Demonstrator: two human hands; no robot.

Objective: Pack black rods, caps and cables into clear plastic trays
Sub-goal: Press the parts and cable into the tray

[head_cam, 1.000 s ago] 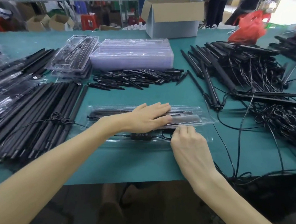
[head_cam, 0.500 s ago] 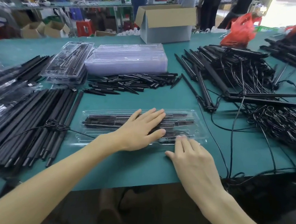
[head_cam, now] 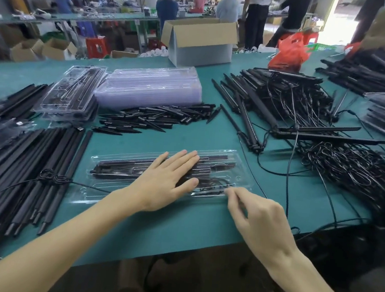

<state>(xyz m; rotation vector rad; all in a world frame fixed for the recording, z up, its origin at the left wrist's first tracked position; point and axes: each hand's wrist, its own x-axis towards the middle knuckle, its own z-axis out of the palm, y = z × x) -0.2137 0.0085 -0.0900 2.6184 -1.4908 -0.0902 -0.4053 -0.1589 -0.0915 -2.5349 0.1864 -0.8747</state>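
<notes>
A clear plastic tray [head_cam: 237, 160] lies in front of me on the green table, holding black rods and a coiled cable. My left hand [head_cam: 167, 181] lies flat on its lid with straight fingers, pressing down. My right hand [head_cam: 257, 215] is at the tray's near right edge, fingertips bent together at the rim; whether they pinch the plastic is unclear. Loose black rods [head_cam: 31, 177] lie in a row at the left. Short black caps [head_cam: 154, 118] are heaped beyond the tray. Tangled black cables [head_cam: 349, 170] pile up at the right.
A stack of empty clear trays [head_cam: 150, 87] sits at the back centre, packed trays [head_cam: 72, 92] to its left. Corded rods [head_cam: 273, 99] are heaped at back right, with a cardboard box [head_cam: 199, 40] and a red bag [head_cam: 290, 51] behind. People work at far benches.
My left hand stayed flat on the lid. My right hand slid right along the tray's near edge and curled its fingertips at the rim. The camera view tilted up.
</notes>
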